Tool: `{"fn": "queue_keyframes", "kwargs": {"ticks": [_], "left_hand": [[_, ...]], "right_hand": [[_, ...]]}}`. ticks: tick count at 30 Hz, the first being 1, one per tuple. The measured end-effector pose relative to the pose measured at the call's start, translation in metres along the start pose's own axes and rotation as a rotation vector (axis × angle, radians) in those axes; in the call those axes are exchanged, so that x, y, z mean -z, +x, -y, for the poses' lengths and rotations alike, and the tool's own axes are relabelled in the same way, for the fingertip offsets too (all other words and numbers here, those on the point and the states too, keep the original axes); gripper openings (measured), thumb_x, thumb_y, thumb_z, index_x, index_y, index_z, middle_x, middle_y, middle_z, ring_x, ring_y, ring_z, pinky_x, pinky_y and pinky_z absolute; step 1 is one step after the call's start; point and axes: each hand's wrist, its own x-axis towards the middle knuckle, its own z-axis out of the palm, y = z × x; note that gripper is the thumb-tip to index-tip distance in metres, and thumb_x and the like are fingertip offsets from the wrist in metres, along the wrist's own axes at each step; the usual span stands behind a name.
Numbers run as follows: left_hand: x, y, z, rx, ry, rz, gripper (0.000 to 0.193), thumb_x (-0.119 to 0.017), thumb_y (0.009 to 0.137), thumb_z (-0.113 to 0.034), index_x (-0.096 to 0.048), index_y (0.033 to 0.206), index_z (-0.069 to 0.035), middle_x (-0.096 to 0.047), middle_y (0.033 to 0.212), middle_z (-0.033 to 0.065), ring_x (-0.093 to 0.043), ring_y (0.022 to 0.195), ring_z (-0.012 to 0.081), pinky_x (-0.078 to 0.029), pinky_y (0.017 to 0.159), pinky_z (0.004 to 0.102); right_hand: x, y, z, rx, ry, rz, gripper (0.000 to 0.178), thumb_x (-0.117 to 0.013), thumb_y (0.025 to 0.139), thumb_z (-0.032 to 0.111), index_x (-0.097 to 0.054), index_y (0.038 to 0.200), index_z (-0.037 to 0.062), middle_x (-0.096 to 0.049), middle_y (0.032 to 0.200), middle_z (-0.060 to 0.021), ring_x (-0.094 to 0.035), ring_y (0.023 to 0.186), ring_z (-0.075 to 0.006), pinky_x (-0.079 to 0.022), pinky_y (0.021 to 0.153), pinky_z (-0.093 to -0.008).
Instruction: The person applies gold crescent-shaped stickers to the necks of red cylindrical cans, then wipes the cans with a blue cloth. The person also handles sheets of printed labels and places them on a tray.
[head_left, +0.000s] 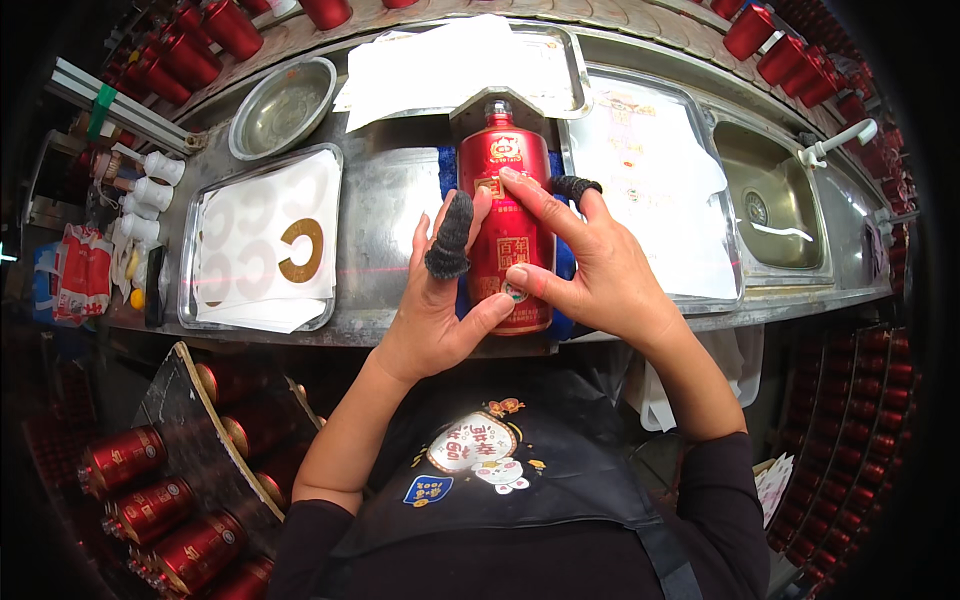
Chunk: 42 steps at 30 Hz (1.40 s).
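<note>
A red bottle (505, 225) lies on its side at the middle of the steel counter (385, 200), neck pointing far, over a blue pad. Both hands are on it: the left hand (440, 300) cups its left flank, thumb at the near end, a dark finger cot on one raised finger; the right hand (590, 265) lies spread across the right side, forefinger pressing the upper label and thumb on the small round seal near the base. The work in hand looks like smoothing labels down; it would go best pressed from the middle outward, the bottle kept from rolling, edges rubbed flat. Left of it one tray (262, 240) holds white sheets with one gold curved sticker left; one round steel bowl (283, 108) sits beyond it. Two more trays lie far and right, then one sink (770, 200). Three white caps stand at far left. Many red bottles line the far rim and fill racks near left; too many to count.
</note>
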Motion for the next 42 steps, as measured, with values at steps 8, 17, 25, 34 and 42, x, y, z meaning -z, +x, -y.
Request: {"fn": "queue_keyframes", "kwargs": {"ticks": [8, 17, 25, 34, 42], "left_hand": [[0.001, 0.000, 0.002, 0.003, 0.010, 0.014, 0.086, -0.068, 0.090, -0.031, -0.020, 0.159, -0.015, -0.030, 0.163, 0.0123, -0.024, 0.151, 0.0368, -0.004, 0.118, 0.0621], [0.004, -0.010, -0.001, 0.078, -0.161, -0.001, 0.094, -0.070, 0.090, -0.022, -0.008, 0.158, -0.001, -0.013, 0.166, 0.0197, -0.015, 0.154, 0.0308, -0.011, 0.123, 0.0422], [-0.010, -0.013, -0.005, 0.212, -0.376, -0.005, 0.108, -0.076, 0.085, -0.022, 0.000, 0.157, 0.004, -0.013, 0.164, 0.0256, -0.023, 0.150, 0.0308, -0.019, 0.122, 0.0419], [-0.013, -0.011, -0.010, 0.176, -0.367, -0.054, 0.108, -0.076, 0.083, -0.015, 0.000, 0.157, 0.002, -0.013, 0.163, 0.0255, -0.020, 0.151, 0.0338, -0.017, 0.122, 0.0426], [-0.020, -0.016, -0.009, 0.169, -0.339, -0.140, 0.109, -0.079, 0.079, -0.018, -0.005, 0.157, 0.002, -0.013, 0.163, 0.0255, -0.016, 0.152, 0.0375, -0.014, 0.123, 0.0444]], "right_hand": [[0.002, -0.001, 0.004, -0.016, 0.069, -0.011, 0.081, -0.076, 0.079, 0.045, -0.044, 0.152, 0.0324, -0.046, 0.081, -0.0145, -0.049, 0.077, -0.0296, -0.045, 0.072, -0.0382], [0.002, 0.002, -0.065, -0.472, 0.979, -0.330, 0.046, -0.051, 0.102, 0.036, -0.062, 0.133, 0.0045, -0.072, 0.094, -0.0097, -0.046, 0.042, -0.0053, -0.039, 0.043, -0.0217], [-0.001, -0.035, -0.049, -0.232, 0.977, -0.400, 0.058, -0.065, 0.083, -0.008, -0.043, 0.137, -0.0019, -0.062, 0.110, -0.0120, -0.064, 0.092, -0.0151, -0.057, 0.081, -0.0286], [0.016, 0.056, 0.013, 0.582, -0.027, -0.466, 0.025, -0.072, 0.080, -0.005, -0.065, 0.103, 0.0018, -0.068, 0.089, -0.0124, -0.064, 0.075, -0.0256, -0.052, 0.068, -0.0330], [0.034, 0.079, 0.021, 0.698, -0.014, 0.059, 0.034, -0.077, 0.073, -0.002, -0.066, 0.105, 0.0031, -0.067, 0.086, -0.0133, -0.067, 0.076, -0.0309, -0.055, 0.069, -0.0374]]}}
